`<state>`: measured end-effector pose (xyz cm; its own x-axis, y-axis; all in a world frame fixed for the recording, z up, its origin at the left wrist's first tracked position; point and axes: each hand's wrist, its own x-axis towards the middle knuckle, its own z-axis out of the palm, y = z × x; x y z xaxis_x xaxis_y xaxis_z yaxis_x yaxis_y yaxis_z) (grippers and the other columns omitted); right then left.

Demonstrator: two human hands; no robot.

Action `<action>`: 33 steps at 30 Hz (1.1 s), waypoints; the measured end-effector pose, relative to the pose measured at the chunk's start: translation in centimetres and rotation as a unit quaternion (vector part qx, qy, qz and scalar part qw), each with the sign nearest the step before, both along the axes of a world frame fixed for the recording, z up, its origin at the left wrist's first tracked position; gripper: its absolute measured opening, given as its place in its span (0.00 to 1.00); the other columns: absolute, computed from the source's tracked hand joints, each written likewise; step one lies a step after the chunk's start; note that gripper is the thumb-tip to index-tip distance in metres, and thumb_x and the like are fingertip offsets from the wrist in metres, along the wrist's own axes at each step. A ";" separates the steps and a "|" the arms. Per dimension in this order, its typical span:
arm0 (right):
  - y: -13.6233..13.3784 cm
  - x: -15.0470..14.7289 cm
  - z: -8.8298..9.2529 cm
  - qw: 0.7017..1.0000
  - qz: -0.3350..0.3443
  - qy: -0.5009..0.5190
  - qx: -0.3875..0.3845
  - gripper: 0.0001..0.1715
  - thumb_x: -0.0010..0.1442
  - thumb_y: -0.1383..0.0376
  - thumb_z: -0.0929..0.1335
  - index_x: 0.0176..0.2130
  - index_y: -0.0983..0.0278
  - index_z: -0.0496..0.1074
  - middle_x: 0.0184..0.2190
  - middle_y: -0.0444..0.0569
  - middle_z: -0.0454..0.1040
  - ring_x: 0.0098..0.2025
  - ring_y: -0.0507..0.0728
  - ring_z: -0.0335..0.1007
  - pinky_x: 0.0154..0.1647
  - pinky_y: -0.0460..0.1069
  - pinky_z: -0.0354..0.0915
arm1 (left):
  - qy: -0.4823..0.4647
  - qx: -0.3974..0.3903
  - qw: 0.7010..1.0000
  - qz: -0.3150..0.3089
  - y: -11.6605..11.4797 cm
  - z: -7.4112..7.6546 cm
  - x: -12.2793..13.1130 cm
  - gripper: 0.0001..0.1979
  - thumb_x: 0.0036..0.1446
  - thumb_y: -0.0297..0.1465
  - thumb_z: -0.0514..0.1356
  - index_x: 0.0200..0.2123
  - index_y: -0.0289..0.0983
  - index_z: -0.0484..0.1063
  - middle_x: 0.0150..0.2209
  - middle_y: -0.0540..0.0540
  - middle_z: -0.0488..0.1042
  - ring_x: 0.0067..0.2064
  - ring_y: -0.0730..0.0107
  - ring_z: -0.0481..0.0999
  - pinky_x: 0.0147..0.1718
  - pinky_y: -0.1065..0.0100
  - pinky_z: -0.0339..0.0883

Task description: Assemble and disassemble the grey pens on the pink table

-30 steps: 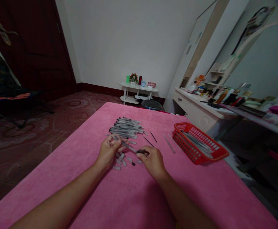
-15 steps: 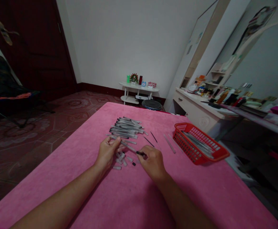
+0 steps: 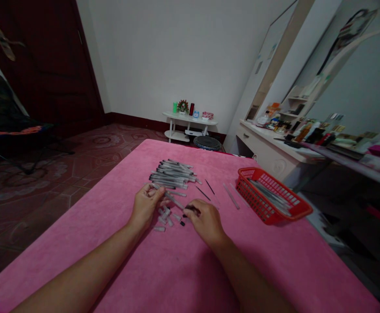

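My left hand (image 3: pixel 147 203) pinches a clear pen barrel (image 3: pixel 174 201), which slants down toward my right hand (image 3: pixel 206 217). The fingers of my right hand are closed on a small black pen end piece (image 3: pixel 185 214) at the barrel's near end; whether the two still touch I cannot tell. Just beyond my left hand lies a pile of pens (image 3: pixel 173 174) with clear barrels and black ends. Several clear pen caps (image 3: pixel 165 215) and a loose black end piece (image 3: pixel 182 224) are scattered between my hands.
On the pink cloth (image 3: pixel 176 269) lie two thin dark refills (image 3: pixel 203 193) and clear tubes (image 3: pixel 231 196). A red plastic basket (image 3: pixel 268 213) holding more pen parts stands at the right. Beyond it is a white dresser (image 3: pixel 268 148) crowded with bottles.
My right hand has moved slightly down and left, and its black end piece now sits lower, angled away from the barrel's line. My left hand stays nearly still.
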<state>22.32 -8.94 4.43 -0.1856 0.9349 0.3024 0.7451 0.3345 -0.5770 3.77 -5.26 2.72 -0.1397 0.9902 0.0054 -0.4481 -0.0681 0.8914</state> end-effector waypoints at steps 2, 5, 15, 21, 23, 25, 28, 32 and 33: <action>0.0 0.1 0.4 1.000 0.017 -0.014 0.006 0.08 0.57 0.63 0.67 0.29 0.60 0.74 0.29 0.45 0.76 0.31 0.53 0.68 0.31 0.45 0.57 | -0.005 0.002 1.000 -0.007 0.0 -0.1 0.0 0.20 0.41 0.37 0.70 0.33 0.36 0.65 0.25 0.53 0.75 0.24 0.74 0.77 0.24 0.73 0.73; 0.0 1.1 1.3 0.996 0.063 -0.062 0.000 0.06 0.55 0.65 0.68 0.30 0.60 0.76 0.30 0.45 0.77 0.32 0.53 0.70 0.33 0.45 0.57 | -0.014 0.003 1.000 0.017 0.4 0.0 -0.5 0.19 0.42 0.37 0.70 0.33 0.35 0.66 0.27 0.52 0.76 0.26 0.75 0.77 0.26 0.74 0.73; 2.4 8.2 2.8 0.979 -0.058 -0.184 -0.066 0.06 0.52 0.66 0.68 0.27 0.60 0.77 0.26 0.48 0.77 0.28 0.55 0.71 0.26 0.47 0.52 | -0.030 0.014 0.994 0.108 1.4 0.2 -2.1 0.19 0.41 0.38 0.70 0.30 0.35 0.66 0.25 0.52 0.75 0.25 0.74 0.77 0.28 0.72 0.74; 1.8 6.5 3.3 0.966 -0.166 -0.190 -0.060 0.12 0.52 0.56 0.70 0.31 0.62 0.78 0.30 0.53 0.78 0.33 0.58 0.72 0.29 0.47 0.54 | 0.002 0.018 1.000 0.026 0.6 0.3 -1.2 0.20 0.43 0.39 0.69 0.33 0.35 0.66 0.32 0.49 0.78 0.28 0.74 0.78 0.29 0.73 0.73; 1.0 4.4 3.4 0.984 -0.117 -0.126 -0.044 0.14 0.54 0.56 0.69 0.35 0.62 0.78 0.33 0.51 0.78 0.34 0.56 0.71 0.31 0.47 0.56 | 0.001 0.024 1.000 -0.017 0.2 0.3 -0.8 0.19 0.45 0.39 0.68 0.34 0.36 0.65 0.33 0.49 0.78 0.30 0.73 0.78 0.29 0.74 0.73; 0.1 2.2 3.4 0.998 -0.027 -0.042 -0.048 0.15 0.55 0.58 0.69 0.41 0.61 0.76 0.34 0.48 0.78 0.33 0.54 0.70 0.32 0.45 0.58 | 0.002 0.033 0.998 -0.055 -0.3 0.4 -0.4 0.18 0.47 0.38 0.67 0.35 0.37 0.64 0.34 0.49 0.79 0.32 0.71 0.79 0.30 0.72 0.73; -0.9 0.0 3.0 0.997 0.063 -0.005 -0.034 0.11 0.56 0.63 0.68 0.39 0.60 0.77 0.33 0.45 0.77 0.32 0.52 0.69 0.32 0.44 0.58 | 0.018 0.034 0.993 -0.108 -0.9 0.4 0.0 0.18 0.48 0.37 0.67 0.35 0.38 0.62 0.33 0.48 0.79 0.33 0.68 0.80 0.33 0.69 0.74; -0.3 1.1 2.7 0.998 -0.001 -0.049 -0.032 0.09 0.56 0.64 0.66 0.33 0.61 0.77 0.29 0.46 0.77 0.30 0.52 0.69 0.29 0.45 0.57 | 0.026 0.031 0.989 -0.142 -1.1 0.5 0.0 0.21 0.50 0.38 0.66 0.43 0.40 0.61 0.37 0.45 0.79 0.35 0.63 0.81 0.35 0.64 0.74; 0.2 2.1 2.8 0.997 -0.042 -0.057 -0.036 0.10 0.56 0.64 0.66 0.34 0.61 0.78 0.28 0.47 0.77 0.29 0.53 0.70 0.28 0.45 0.57 | 0.025 0.035 0.989 -0.144 -1.0 0.5 0.0 0.23 0.51 0.39 0.65 0.45 0.40 0.60 0.38 0.43 0.79 0.35 0.62 0.81 0.36 0.62 0.74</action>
<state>24.40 -8.77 7.25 -0.1348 0.9670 0.2161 0.8313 0.2291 -0.5065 3.75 -6.28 3.22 0.1494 0.9860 0.0744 -0.4131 -0.0061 0.9107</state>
